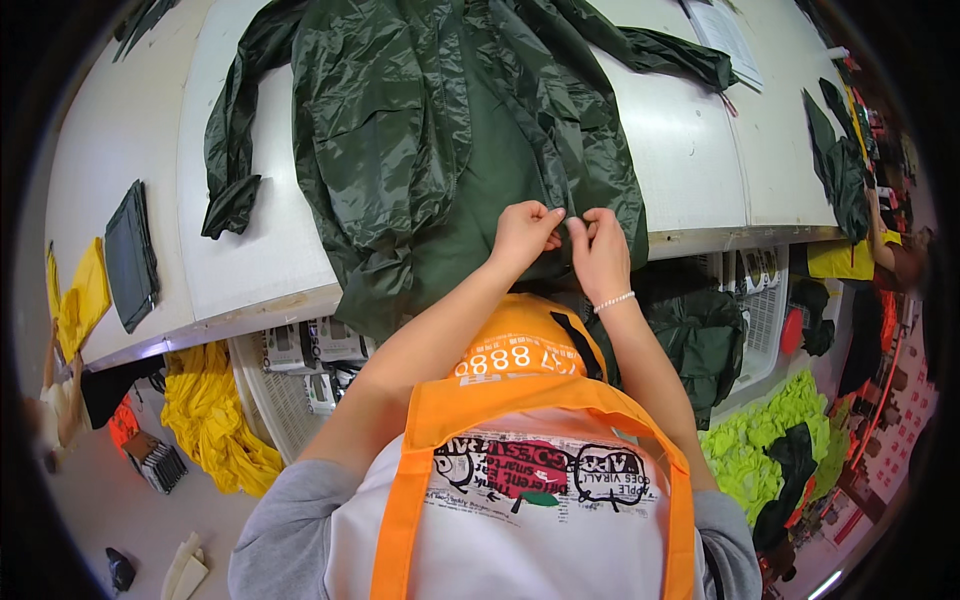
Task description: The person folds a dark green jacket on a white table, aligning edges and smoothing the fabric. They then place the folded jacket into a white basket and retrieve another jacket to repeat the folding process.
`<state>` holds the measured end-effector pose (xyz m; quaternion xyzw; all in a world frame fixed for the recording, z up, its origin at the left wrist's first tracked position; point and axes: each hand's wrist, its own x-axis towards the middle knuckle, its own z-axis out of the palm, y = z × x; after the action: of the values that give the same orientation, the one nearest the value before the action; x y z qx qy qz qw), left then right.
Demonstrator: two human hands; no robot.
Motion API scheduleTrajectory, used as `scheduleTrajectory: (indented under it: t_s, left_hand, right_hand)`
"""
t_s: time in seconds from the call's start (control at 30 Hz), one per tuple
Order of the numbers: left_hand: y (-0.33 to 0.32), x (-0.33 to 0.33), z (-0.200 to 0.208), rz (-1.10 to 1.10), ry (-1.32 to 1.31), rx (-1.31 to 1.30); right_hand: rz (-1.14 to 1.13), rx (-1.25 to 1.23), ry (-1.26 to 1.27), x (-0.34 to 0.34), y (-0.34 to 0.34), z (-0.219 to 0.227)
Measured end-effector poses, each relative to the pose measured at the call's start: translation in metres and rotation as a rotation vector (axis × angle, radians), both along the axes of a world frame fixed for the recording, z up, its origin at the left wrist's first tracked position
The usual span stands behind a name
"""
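A dark green, shiny raincoat point(380, 150) lies spread on the white table, its front open and its hem hanging over the near edge. Both sleeves stretch out to the sides. My left hand point(525, 238) pinches the front edge of the raincoat near its hem, fingers closed. Just beside it, my right hand point(602, 255) grips the same edge between thumb and fingers. The fingertips of the two hands nearly meet. Whether a small fastener sits between them is too small to tell.
White table point(690, 170) ahead, with papers point(722, 45) at the far right. A folded dark green garment point(132, 255) lies left. Below the table edge are white plastic baskets point(265, 400), yellow fabric point(215, 415) and lime-green fabric point(760, 440). Other people work at both sides.
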<state>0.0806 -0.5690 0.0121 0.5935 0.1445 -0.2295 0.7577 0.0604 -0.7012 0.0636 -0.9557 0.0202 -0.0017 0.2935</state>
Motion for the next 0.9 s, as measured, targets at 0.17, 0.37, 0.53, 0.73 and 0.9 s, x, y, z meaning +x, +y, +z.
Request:
scheduleTrajectory:
  t_s: [0.17,0.37,0.53,0.73,0.9]
  left_hand:
    - [0.006,0.013,0.0,-0.098,-0.24,0.257]
    - [-0.011,0.016,0.053,-0.295,-0.937,0.802]
    - [-0.013,0.026,0.054,-0.133,-1.015,0.786]
    - [0.001,0.019,0.001,-0.078,0.129,-0.135]
    - [0.013,0.01,-0.011,-0.071,0.032,0.054]
  right_hand:
    - [0.028,-0.166,0.334,-0.011,0.005,0.03]
    - [-0.168,0.029,0.094,-0.014,0.005,-0.012]
    - [-0.19,0.242,0.121,-0.004,-0.015,-0.03]
    - [-0.089,0.849,0.548,-0.001,-0.088,-0.012]
    - [0.021,0.24,-0.002,-0.001,-0.041,0.01]
